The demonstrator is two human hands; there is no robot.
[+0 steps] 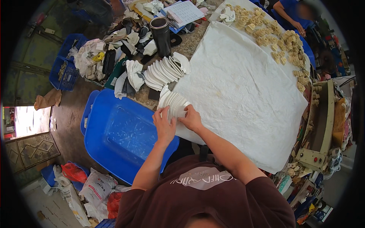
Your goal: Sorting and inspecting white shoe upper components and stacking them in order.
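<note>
A fanned row of thin white curved pieces (173, 100) lies at the left edge of a white cloth sheet. My left hand (164, 124) closes on the near left end of this row, fingers bent around it. From the other side my right hand (191, 118) grips the same end with thumb and fingers. Just beyond lies a second, larger fanned row of white curved pieces (163, 73), touched by neither hand. The exact kind of the pieces cannot be made out.
The white sheet (235, 98) covers most of the table, with many small beige pieces (266, 34) along its far right. A blue tub (125, 133) stands at the left. A dark tumbler (161, 38) and scraps stand behind. Another person's hand (300, 29) shows far right.
</note>
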